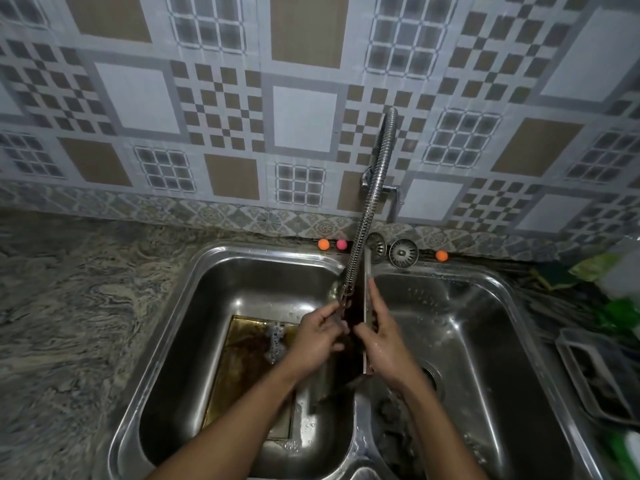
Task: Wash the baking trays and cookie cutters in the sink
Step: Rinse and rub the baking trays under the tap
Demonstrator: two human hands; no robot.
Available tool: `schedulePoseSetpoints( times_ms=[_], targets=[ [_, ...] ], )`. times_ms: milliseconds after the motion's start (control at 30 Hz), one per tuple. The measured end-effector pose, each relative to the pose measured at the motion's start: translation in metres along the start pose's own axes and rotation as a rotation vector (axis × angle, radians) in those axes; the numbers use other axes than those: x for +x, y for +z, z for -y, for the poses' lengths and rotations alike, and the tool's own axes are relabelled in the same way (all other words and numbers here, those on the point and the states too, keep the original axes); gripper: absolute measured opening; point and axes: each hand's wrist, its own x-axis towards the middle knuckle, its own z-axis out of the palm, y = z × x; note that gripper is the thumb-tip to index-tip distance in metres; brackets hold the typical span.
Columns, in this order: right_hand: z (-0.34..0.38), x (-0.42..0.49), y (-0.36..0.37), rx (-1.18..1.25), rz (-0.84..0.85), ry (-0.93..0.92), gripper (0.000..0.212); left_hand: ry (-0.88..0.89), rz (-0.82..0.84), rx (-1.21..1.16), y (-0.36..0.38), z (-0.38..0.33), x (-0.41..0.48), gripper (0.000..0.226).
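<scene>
While edgewise, long axis toward wall: baking tray (367,271) in right hand (384,344), hose tip (343,297) in left hand (317,341), both clenched.

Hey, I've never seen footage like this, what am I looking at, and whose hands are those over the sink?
There is no machine: this is one picture from a camera on a person's head, looking down at their own bare hands over a double steel sink. The right hand grips a baking tray stood on edge, so only its thin rim shows. The left hand is beside it, at the end of the flexible tap hose; whether it grips anything is unclear. A second tray lies in brownish water in the left basin. On the back ledge sit two drain strainers and three small coloured balls.
</scene>
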Motion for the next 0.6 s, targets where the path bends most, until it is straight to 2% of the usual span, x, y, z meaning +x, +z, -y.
schedulePoseSetpoints(
  times_ms=[67, 100, 167, 200, 267, 367, 467, 600],
  targets=[
    [-0.004, 0.004, -0.003, 0.042, -0.038, 0.013, 0.076, 0.13, -0.111, 0.212, -0.011, 0.008, 0.0, 0.05],
    [-0.006, 0.006, -0.003, 0.085, -0.053, 0.029, 0.076, 0.196, -0.196, 0.393, -0.019, 0.013, 0.0, 0.052],
    [-0.014, 0.01, -0.003, 0.18, -0.067, 0.072, 0.075, 0.204, -0.343, 0.692, -0.036, 0.023, 0.002, 0.056],
    [-0.018, 0.011, -0.003, 0.217, -0.068, 0.088, 0.075, 0.137, -0.372, 0.704, -0.043, 0.023, 0.0, 0.058],
    [-0.026, 0.011, -0.002, 0.306, -0.075, 0.113, 0.073, 0.025, -0.358, 0.545, -0.053, 0.023, 0.0, 0.059],
    [-0.037, 0.009, -0.003, 0.353, -0.096, 0.132, 0.07, -0.013, -0.29, 0.389, -0.057, 0.017, -0.003, 0.058],
    [-0.055, 0.002, -0.016, 0.222, -0.138, 0.154, 0.079, 0.033, -0.28, 0.442, -0.054, 0.017, -0.002, 0.061],
    [-0.07, -0.016, -0.052, 0.032, -0.205, 0.17, 0.086, 0.13, -0.166, 0.613, -0.023, 0.021, 0.002, 0.065]
  ],
)
